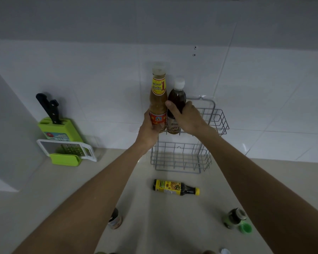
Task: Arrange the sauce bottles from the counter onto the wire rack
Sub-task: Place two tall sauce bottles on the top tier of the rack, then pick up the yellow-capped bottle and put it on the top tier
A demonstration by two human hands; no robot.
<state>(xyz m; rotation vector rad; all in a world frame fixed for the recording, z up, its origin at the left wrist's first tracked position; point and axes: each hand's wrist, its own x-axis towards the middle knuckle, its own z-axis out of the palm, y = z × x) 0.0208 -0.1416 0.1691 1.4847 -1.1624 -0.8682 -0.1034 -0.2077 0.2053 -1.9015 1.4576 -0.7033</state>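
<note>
My left hand (151, 125) wraps the lower body of the tall bottle of yellowish sauce (158, 99), fingers closed around its red and yellow label, holding it upright at the left end of the upper tier of the wire rack (217, 121). My right hand (187, 116) grips the shorter dark-sauce bottle (176, 99) with the white cap, thumb across its front and fingers curled behind, so both hands are closed on a bottle. The two bottles stand side by side, touching or nearly so, against the white tiled wall (99, 79); I cannot tell whether their bases already rest on the rack wires.

The rack hangs on the wall with a second, lower basket (180, 160) beneath the first, just above the tabletop (62, 198). On the tabletop in front of the rack a dark bottle with a yellow label and yellow cap (175, 187) lies on its side, cap pointing right. Nearer to me, a small bottle (115, 219) is partly hidden behind my left forearm, and to the right stands a dark jar (234, 217) with a green lid (245, 228) lying just beside it.

At the far left, a green knife block (53, 129) holds black-handled knives, with a white grater (66, 147) leaning in a green holder in front.
</note>
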